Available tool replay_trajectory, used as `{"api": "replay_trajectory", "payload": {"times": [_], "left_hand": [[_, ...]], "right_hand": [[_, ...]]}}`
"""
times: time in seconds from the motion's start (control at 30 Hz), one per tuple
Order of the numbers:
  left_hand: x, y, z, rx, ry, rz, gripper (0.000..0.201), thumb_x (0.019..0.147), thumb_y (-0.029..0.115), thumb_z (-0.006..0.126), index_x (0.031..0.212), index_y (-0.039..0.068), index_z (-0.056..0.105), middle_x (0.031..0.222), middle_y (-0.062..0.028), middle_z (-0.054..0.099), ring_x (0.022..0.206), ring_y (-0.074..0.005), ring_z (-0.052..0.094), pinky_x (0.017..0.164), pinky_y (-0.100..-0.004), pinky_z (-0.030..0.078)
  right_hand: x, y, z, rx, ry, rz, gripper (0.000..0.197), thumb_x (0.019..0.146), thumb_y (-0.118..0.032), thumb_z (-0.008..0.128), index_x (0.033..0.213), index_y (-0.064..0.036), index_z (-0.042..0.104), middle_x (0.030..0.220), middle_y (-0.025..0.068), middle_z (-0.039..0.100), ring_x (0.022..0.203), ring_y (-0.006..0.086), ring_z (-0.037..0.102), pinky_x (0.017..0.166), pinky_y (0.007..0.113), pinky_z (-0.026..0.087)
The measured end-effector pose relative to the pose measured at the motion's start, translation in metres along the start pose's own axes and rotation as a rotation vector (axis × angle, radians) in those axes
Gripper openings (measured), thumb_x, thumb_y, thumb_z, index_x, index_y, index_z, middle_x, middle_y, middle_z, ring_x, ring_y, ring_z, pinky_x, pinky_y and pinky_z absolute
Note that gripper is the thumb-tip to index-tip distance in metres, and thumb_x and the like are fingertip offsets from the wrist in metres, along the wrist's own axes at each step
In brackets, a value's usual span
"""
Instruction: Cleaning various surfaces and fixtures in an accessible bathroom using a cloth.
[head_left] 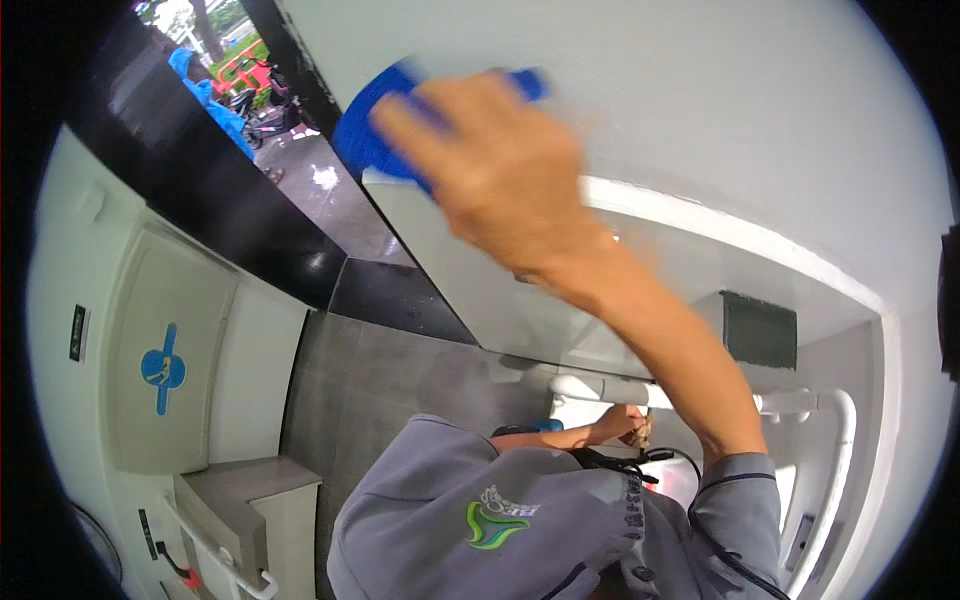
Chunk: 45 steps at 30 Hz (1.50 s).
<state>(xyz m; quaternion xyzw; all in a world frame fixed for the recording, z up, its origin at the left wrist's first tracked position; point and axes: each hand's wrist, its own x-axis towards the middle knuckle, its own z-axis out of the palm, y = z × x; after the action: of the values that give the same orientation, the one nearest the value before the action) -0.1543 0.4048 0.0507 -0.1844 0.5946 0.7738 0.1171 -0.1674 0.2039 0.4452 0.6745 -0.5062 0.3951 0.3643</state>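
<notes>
Apparently the right grip (505,168) holds a blue cloth (368,135), flattened against the pale wall (720,90) at the upper centre of the frame, close to the wall's edge; blur hides the exact contact. The left grip (627,425) sits right of centre, lower down, beside the white rail (843,450), and whether it closes on anything I cannot tell. If the reach runs too far left, the cloth could fold over that edge and slip, I judge. The black cord (600,461) could snag on the rail should the body lean in. White trim (740,230) passes behind the raised arm (690,360) and could check a downward sweep. A doorway (325,205) opens upper left, with a bike (275,115) outside; a cabinet (245,478) stands lower left.
</notes>
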Motion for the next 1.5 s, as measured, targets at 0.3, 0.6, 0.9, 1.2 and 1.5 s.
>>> {"api": "replay_trajectory", "payload": {"times": [0.3, 0.6, 0.9, 1.2, 1.5], "left_hand": [[0.005, -0.003, 0.012, 0.128, 0.131, 0.074, 0.023, 0.08, 0.024, 0.06, 0.076, 0.002, 0.061, 0.068, -0.0035, 0.06, 0.061, -0.0103, 0.055, 0.055, -0.0264, 0.044], [0.006, 0.001, 0.015, 0.113, 0.148, -0.026, 0.023, 0.081, 0.023, 0.061, 0.082, 0.001, 0.063, 0.071, -0.0058, 0.063, 0.061, -0.0128, 0.06, 0.053, -0.0276, 0.05], [0.006, -0.022, 0.02, 0.002, -0.002, 0.062, 0.015, 0.086, 0.018, 0.057, 0.082, 0.004, 0.058, 0.064, 0.0017, 0.053, 0.056, -0.0066, 0.049, 0.046, -0.0246, 0.041], [-0.007, 0.003, 0.033, -0.13, 0.0, -0.077, 0.014, 0.087, 0.014, 0.053, 0.084, 0.001, 0.058, 0.069, -0.0044, 0.059, 0.056, -0.0113, 0.056, 0.046, -0.0248, 0.047], [-0.005, 0.014, 0.06, -0.118, -0.141, -0.14, 0.015, 0.087, 0.014, 0.054, 0.091, 0.0, 0.058, 0.077, -0.0029, 0.06, 0.063, -0.0089, 0.057, 0.054, -0.0223, 0.047]], "right_hand": [[-0.027, -0.015, 0.055, 0.055, -0.345, -0.181, 0.015, 0.066, -0.009, 0.057, 0.081, -0.0092, 0.06, 0.087, -0.0001, 0.051, 0.091, 0.0188, 0.048, 0.064, 0.032, 0.039], [-0.064, 0.025, -0.033, 0.047, -0.236, 0.109, 0.039, 0.05, 0.001, 0.064, 0.086, -0.0147, 0.065, 0.089, -0.0001, 0.058, 0.085, 0.0215, 0.053, 0.061, 0.034, 0.045], [-0.128, 0.072, -0.151, -0.247, -0.114, 0.39, 0.045, 0.048, 0.006, 0.054, 0.087, -0.0141, 0.065, 0.091, 0.0038, 0.059, 0.086, 0.0261, 0.054, 0.072, 0.035, 0.047], [-0.222, 0.088, -0.221, -0.542, -0.051, 0.806, 0.035, 0.062, -0.001, 0.054, 0.092, -0.0154, 0.066, 0.093, 0.0048, 0.061, 0.089, 0.0255, 0.056, 0.077, 0.034, 0.046], [-0.203, 0.049, -0.198, -0.358, -0.494, 0.86, 0.029, 0.062, -0.006, 0.057, 0.087, -0.0157, 0.067, 0.087, 0.0059, 0.06, 0.085, 0.0287, 0.055, 0.069, 0.041, 0.047]]}}
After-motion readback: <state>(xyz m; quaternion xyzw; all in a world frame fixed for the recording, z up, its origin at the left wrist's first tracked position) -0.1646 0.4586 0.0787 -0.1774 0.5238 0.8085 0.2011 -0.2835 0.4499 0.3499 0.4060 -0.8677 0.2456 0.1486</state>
